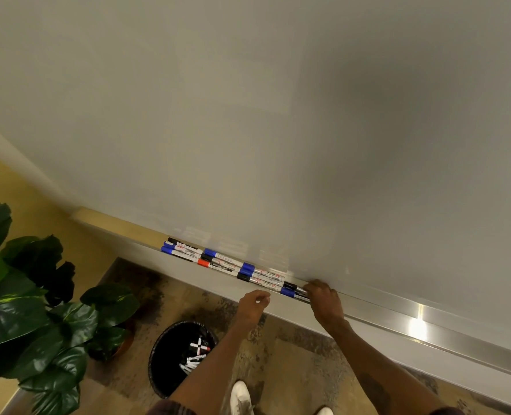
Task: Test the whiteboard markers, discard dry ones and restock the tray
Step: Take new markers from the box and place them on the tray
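Found the markers point(233, 267) lying in rows, end to end, in the tray point(427, 322) under the whiteboard point(248, 115), every long axis running along the tray, up-left to down-right in the head view. Saw the right grip point(324, 299) resting on the right-hand end of those rows, fingers bent over the tail ends of the last two: a black-capped marker point(290, 285) and a blue-capped marker point(288, 292) just in front of it, caps pointing left, away from the palm. Could not tell whether those fingers had closed round a barrel or only lay on it, the fingertips being hidden. Saw the left grip point(252, 302) near it to the left, lower, in front of the tray's front edge, fingers loosely curled, thumb close to forefinger, nothing visible in it, apart from the markers. Judged the right grip much the nearer for the next pick: would need to lift one barrel up and out across that long axis without dragging its neighbours. Noted the bin point(170, 354) on the floor below the left grip, discarded markers already inside.
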